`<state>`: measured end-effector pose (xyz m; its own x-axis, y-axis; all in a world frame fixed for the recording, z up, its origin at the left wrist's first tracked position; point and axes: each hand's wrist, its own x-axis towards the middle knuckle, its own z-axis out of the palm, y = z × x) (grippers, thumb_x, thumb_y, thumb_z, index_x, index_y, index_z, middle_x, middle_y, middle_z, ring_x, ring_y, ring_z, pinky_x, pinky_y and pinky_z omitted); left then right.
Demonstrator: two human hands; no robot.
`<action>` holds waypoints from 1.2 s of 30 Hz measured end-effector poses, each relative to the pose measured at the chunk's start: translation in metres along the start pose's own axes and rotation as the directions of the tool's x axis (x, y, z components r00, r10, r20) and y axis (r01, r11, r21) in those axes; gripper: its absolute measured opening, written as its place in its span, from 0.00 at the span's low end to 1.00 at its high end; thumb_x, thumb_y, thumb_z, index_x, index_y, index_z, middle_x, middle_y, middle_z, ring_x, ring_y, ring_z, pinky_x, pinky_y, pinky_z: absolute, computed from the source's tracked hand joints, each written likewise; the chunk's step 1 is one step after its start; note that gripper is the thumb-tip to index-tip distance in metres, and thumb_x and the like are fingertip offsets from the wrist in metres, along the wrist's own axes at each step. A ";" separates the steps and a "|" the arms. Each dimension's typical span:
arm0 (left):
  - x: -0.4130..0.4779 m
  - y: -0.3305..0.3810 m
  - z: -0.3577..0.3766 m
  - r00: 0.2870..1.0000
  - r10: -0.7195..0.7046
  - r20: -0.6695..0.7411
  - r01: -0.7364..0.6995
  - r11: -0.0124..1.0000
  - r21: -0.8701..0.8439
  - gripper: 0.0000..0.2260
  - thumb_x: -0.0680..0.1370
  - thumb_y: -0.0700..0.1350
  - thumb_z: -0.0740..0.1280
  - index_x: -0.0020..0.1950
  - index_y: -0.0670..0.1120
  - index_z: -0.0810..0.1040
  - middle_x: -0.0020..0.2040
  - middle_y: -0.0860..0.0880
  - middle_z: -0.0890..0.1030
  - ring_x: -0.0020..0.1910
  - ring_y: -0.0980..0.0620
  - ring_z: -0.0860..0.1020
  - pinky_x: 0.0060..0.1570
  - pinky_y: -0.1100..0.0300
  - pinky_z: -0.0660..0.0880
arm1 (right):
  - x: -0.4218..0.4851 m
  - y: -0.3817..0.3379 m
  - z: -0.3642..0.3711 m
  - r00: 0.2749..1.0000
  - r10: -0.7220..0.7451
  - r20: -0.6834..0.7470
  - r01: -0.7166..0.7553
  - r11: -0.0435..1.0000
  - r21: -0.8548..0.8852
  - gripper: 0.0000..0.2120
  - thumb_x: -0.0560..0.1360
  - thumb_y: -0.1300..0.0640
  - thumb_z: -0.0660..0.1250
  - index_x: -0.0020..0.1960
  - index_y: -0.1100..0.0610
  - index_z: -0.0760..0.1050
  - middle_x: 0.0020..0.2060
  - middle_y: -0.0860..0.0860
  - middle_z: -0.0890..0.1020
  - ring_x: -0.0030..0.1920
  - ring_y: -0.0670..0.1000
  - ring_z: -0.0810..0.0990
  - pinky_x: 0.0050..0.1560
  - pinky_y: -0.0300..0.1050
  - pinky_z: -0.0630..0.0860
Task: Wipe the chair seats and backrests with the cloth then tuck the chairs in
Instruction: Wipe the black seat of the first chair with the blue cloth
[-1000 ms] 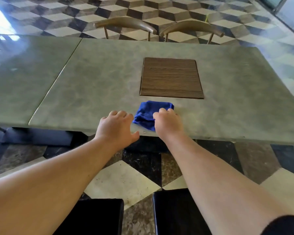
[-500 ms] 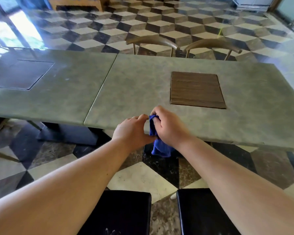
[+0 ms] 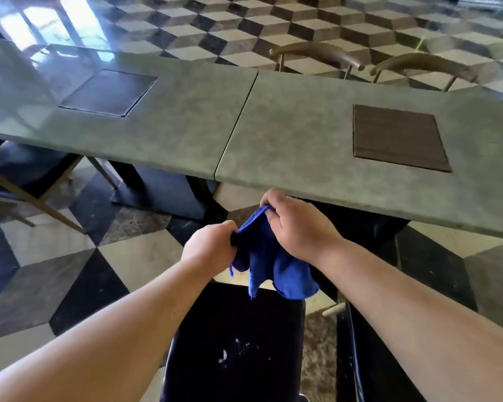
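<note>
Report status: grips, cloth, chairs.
Both hold the cloth: left grip, right grip. It hangs over the near seat. Seat shows white specks, nothing blocking it.

Blue cloth [image 3: 270, 262] — crumpled, lower edges hanging limp — is gripped at its top by the left hand [image 3: 209, 248] and the right hand [image 3: 296, 227], above a black chair seat [image 3: 235, 338] bearing white specks. A second black seat [image 3: 384, 358] stands just beside it, to the right.
</note>
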<state>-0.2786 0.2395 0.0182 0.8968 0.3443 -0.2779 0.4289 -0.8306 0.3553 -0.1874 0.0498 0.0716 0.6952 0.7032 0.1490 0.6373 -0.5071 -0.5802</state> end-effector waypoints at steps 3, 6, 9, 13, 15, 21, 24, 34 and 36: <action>-0.008 -0.041 0.009 0.998 -0.001 -0.071 0.007 0.996 0.094 0.03 0.77 0.46 0.63 0.49 0.53 0.74 0.46 0.51 0.81 0.41 0.44 0.76 0.37 0.54 0.70 | -0.010 0.006 0.033 0.997 0.049 0.056 -0.042 0.993 -0.113 0.02 0.84 0.50 0.57 0.53 0.44 0.67 0.35 0.43 0.75 0.35 0.53 0.75 0.34 0.51 0.67; -0.017 -0.072 0.018 0.993 0.023 -0.118 -0.005 0.988 0.152 0.07 0.78 0.44 0.64 0.54 0.53 0.76 0.42 0.51 0.76 0.39 0.43 0.75 0.38 0.53 0.70 | -0.022 0.020 0.065 0.994 0.077 0.076 -0.063 0.984 -0.169 0.06 0.85 0.51 0.55 0.52 0.48 0.68 0.41 0.46 0.79 0.39 0.56 0.76 0.37 0.53 0.71; -0.024 -0.101 0.030 0.989 0.069 -0.131 -0.040 0.976 0.216 0.07 0.78 0.44 0.67 0.54 0.53 0.74 0.39 0.52 0.74 0.36 0.43 0.74 0.35 0.53 0.69 | -0.037 0.028 0.100 0.993 0.072 0.089 -0.052 0.976 -0.213 0.07 0.85 0.51 0.54 0.51 0.50 0.68 0.43 0.48 0.80 0.41 0.57 0.77 0.38 0.57 0.75; -0.032 -0.135 0.061 0.995 0.057 -0.081 -0.042 0.985 0.169 0.05 0.80 0.45 0.64 0.56 0.52 0.75 0.48 0.49 0.77 0.41 0.41 0.77 0.37 0.50 0.72 | -0.055 0.040 0.150 0.982 0.147 0.115 -0.116 0.963 -0.243 0.07 0.84 0.52 0.53 0.51 0.50 0.67 0.44 0.47 0.78 0.41 0.54 0.72 0.38 0.51 0.65; -0.035 -0.151 0.084 0.999 0.022 -0.039 -0.015 0.987 0.161 0.09 0.81 0.42 0.63 0.57 0.53 0.77 0.51 0.50 0.77 0.45 0.40 0.79 0.38 0.52 0.71 | -0.065 0.046 0.175 0.973 0.172 0.152 -0.133 0.963 -0.236 0.06 0.85 0.52 0.53 0.51 0.50 0.67 0.44 0.47 0.78 0.42 0.54 0.72 0.40 0.50 0.62; -0.043 -0.193 0.159 0.979 -0.077 0.188 0.037 0.977 0.208 0.11 0.80 0.42 0.63 0.60 0.51 0.79 0.54 0.48 0.79 0.52 0.39 0.81 0.46 0.50 0.76 | -0.095 0.072 0.249 0.896 0.241 0.374 -0.162 0.959 -0.232 0.07 0.84 0.52 0.55 0.53 0.50 0.71 0.47 0.51 0.80 0.47 0.59 0.79 0.45 0.58 0.76; -0.034 -0.206 0.186 0.977 -0.125 0.171 0.099 0.983 0.154 0.10 0.79 0.41 0.63 0.57 0.49 0.80 0.52 0.48 0.77 0.52 0.40 0.81 0.48 0.48 0.78 | -0.097 0.089 0.281 0.851 0.352 0.389 -0.267 0.929 -0.255 0.08 0.85 0.50 0.53 0.55 0.50 0.70 0.49 0.52 0.80 0.48 0.60 0.80 0.46 0.58 0.77; 0.006 -0.227 0.262 0.973 -0.222 0.062 0.224 0.974 -0.022 0.23 0.81 0.45 0.65 0.76 0.52 0.69 0.74 0.49 0.69 0.62 0.41 0.76 0.50 0.47 0.77 | -0.080 0.123 0.367 0.885 0.410 0.220 -0.299 0.863 -0.408 0.12 0.84 0.56 0.58 0.67 0.54 0.71 0.61 0.54 0.77 0.57 0.59 0.75 0.51 0.53 0.72; -0.011 -0.237 0.283 0.961 -0.263 0.083 0.264 0.964 0.002 0.28 0.80 0.50 0.66 0.80 0.52 0.64 0.79 0.50 0.65 0.69 0.41 0.72 0.56 0.44 0.78 | -0.085 0.118 0.389 0.910 0.300 0.285 -0.164 0.894 -0.418 0.21 0.84 0.55 0.59 0.76 0.53 0.67 0.69 0.55 0.74 0.66 0.60 0.72 0.63 0.56 0.71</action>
<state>-0.4213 0.3085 -0.3160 0.7399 0.5131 -0.4350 0.6503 -0.7111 0.2674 -0.3010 0.1243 -0.3210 0.7296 0.6297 -0.2669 0.5941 -0.7768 -0.2087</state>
